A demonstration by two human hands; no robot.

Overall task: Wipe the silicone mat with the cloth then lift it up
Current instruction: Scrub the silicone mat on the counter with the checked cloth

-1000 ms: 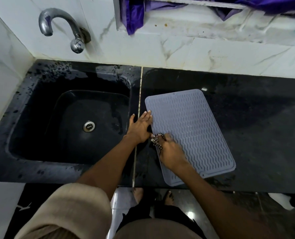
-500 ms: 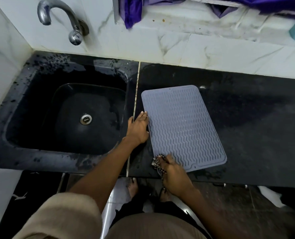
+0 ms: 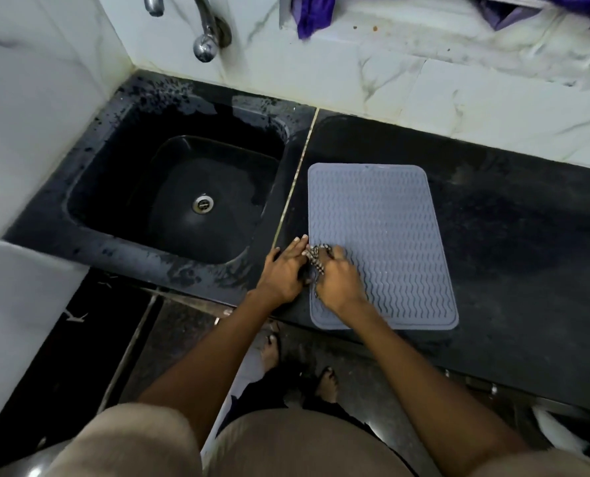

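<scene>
A grey silicone mat (image 3: 390, 235) with wavy ridges lies flat on the black countertop (image 3: 510, 235), just right of the sink. My right hand (image 3: 338, 280) presses a small dark patterned cloth (image 3: 316, 258) onto the mat's left side; only a bunched bit of cloth shows past the knuckles. My left hand (image 3: 283, 270) rests flat on the counter at the mat's left edge, fingertips touching that edge and the cloth, fingers spread.
A black sink (image 3: 169, 197) with a steel drain lies to the left, and a chrome tap (image 3: 204, 32) juts from the marble wall above it. Purple fabric (image 3: 312, 12) hangs from a ledge at the back. The counter's front edge runs just below the mat.
My right hand with the cloth has moved from the mat's near left corner back up along the left edge, beside my left hand. The mat stays flat.
</scene>
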